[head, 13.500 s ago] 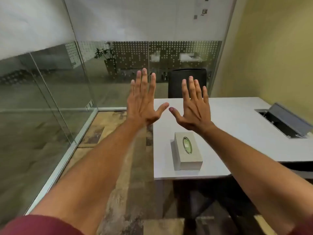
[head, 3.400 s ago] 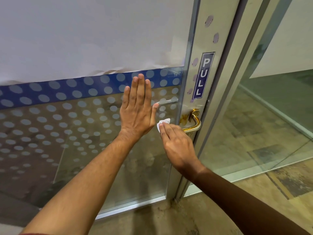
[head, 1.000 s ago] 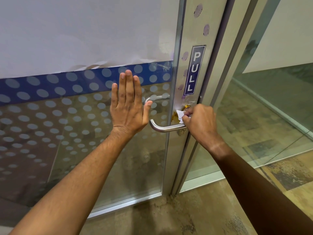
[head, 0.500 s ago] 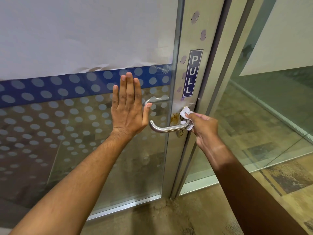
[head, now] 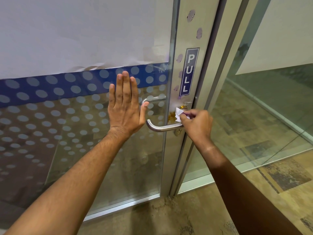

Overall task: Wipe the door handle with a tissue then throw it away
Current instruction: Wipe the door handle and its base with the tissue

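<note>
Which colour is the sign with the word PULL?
Dark blue with white letters, on the PULL sign; head view.

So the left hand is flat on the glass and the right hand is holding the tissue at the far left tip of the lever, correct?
Not quite. The head view shows the right hand pinching the tissue at the lever's base by the door frame, not its left tip. The door handle is bare along its length. The left hand is flat on the glass, as you said.

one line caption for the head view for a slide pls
Right hand presses a crumpled tissue at the base of the steel door handle while the left hand lies flat on the glass door.
</note>
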Tool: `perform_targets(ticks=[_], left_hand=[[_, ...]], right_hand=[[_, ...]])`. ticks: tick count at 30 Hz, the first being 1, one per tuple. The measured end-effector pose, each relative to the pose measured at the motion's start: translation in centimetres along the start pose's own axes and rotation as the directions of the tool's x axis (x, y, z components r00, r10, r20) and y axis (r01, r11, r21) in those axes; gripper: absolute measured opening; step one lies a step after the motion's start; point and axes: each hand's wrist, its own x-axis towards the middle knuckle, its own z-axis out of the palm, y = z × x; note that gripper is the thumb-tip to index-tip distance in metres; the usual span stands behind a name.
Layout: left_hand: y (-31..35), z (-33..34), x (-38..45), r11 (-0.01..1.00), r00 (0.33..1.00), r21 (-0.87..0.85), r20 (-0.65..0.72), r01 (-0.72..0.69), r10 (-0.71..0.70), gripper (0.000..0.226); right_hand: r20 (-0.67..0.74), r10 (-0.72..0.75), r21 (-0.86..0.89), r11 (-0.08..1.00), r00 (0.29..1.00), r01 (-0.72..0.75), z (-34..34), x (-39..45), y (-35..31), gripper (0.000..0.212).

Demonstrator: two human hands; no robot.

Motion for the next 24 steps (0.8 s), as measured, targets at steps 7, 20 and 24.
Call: perform_targets(ticks=[7,20,24], left_hand=[[0.0,0.0,0.0,1.0,1.0,0.01,0.001,-0.021,0.021,0.09],[0.4,-0.3,0.3,0.995,0.999,-0.081,-0.004,-0.053,0.053,0.087],[0.3,0.0,0.2,0.997,0.998,-0.058,0.003,-0.055,0.056,0.093]], right_hand=[[0.146,0.337,0.405,0.837,0.93,-0.367,-1.5,0.2,1.5,0.006],[-0.212,-0.191,0.034,0.979,0.958,0.203,-2.3,-0.5,1.5,0.023],[-0.192,-0.404,-0.155,0.912,0.894,0.379,-1.9,0.2,1.3,0.023]])
